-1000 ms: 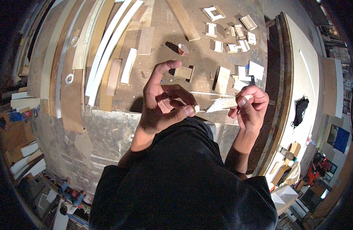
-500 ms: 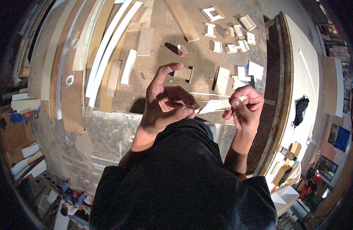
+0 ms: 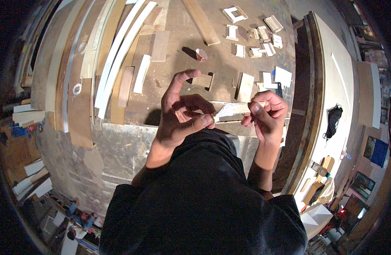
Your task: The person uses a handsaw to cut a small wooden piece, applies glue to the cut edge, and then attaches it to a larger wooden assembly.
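Observation:
My right hand (image 3: 268, 114) pinches a narrow, light wooden stick (image 3: 232, 111) between thumb and fingers. White, paste-like material covers the stick's left part, and that end touches or nearly touches the fingertips of my left hand (image 3: 175, 121). The left thumb and a finger are pressed together on something small that I cannot make out, while the index finger is raised and curled. Beyond the hands, a small wooden piece (image 3: 202, 80) with dark-edged ends lies on the brown worktable (image 3: 170, 63). A pale wooden block (image 3: 245, 86) rests to its right.
Several small wooden assemblies (image 3: 232, 32) sit at the far right of the table, with a small red-and-white cup (image 3: 201, 55) left of them. Long boards and white strips (image 3: 124, 59) lie at left. On the right-hand board is a black stringy bundle (image 3: 333, 121).
My right hand has shifted slightly left and up with the stick, bringing its white-coated end closer to the left fingertips. The left hand has hardly moved.

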### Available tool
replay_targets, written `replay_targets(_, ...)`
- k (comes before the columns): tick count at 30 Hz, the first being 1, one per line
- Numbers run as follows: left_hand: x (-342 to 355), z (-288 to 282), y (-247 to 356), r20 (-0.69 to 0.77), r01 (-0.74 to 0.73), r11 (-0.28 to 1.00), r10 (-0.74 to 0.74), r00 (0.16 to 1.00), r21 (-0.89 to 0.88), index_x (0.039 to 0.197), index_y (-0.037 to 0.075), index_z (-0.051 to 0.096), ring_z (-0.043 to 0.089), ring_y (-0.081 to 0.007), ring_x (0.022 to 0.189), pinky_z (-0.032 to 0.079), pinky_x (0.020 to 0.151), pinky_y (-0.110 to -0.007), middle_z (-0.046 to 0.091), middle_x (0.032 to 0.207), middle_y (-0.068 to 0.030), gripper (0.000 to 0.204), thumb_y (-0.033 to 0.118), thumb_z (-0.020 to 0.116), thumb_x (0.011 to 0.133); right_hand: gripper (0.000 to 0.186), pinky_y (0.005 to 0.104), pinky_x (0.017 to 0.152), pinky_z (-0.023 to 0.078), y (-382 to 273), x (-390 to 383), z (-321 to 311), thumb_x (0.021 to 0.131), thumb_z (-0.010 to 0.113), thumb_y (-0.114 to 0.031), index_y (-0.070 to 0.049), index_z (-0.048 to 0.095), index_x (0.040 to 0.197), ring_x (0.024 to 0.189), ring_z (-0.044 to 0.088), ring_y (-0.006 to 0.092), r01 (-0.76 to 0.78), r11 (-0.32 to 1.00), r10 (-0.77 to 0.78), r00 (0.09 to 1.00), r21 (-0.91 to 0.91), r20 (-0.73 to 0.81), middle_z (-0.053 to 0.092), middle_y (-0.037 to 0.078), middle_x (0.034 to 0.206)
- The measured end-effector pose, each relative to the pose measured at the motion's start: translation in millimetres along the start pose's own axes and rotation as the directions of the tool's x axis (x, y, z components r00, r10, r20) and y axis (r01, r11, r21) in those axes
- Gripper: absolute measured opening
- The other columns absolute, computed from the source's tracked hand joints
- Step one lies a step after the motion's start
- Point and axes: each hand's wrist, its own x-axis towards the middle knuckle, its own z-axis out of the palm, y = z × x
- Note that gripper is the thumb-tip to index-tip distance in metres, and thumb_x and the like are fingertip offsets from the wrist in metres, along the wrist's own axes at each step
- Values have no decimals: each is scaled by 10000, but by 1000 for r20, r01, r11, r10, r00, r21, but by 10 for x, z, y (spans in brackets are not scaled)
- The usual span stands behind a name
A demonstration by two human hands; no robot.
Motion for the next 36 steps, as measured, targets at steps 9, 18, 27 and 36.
replay_targets(9, -29, -88, -51, -94, -25, 996, 33, 995, 82, 1480, 57, 266, 711, -194, 784, 589, 736, -322, 720, 872, -153, 832, -8, 765, 817, 93, 285, 521, 576, 202, 136, -281, 902, 698, 53, 69, 652, 981, 612, 710, 203, 61, 998, -62, 997, -14, -53, 694, 123, 782)
replay_targets(18, -169, -284, -71, -228, -80, 939, 164, 960, 336, 1451, 38, 252, 706, -171, 844, 581, 775, -279, 718, 900, -158, 812, -6, 772, 828, 104, 284, 596, 568, 1130, 1386, -442, 959, 684, -42, 21, 702, 1038, 768, 763, 199, 189, 597, -271, 962, -780, 26, 740, 95, 824)
replay_targets(27, -371, -535, -125, -356, -37, 928, 179, 917, 372, 1445, 44, 295, 703, -180, 810, 584, 761, -306, 714, 859, -158, 791, 9, 784, 824, 126, 445, 669, 570, 1747, 2020, -455, 834, 716, -45, -62, 731, 957, 726, 711, 385, 279, 335, -263, 945, -900, 195, 706, 222, 818)
replay_targets(36, -380, -664, -47, -430, -10, 994, 57, 901, 110, 1459, 43, 368, 684, -207, 761, 555, 682, -348, 708, 865, -159, 756, -7, 760, 814, 128, 475, 694, 570, 2298, 2364, -363, 823, 677, -98, -97, 728, 940, 772, 698, 413, 325, 78, -199, 931, -942, 305, 695, 224, 825)
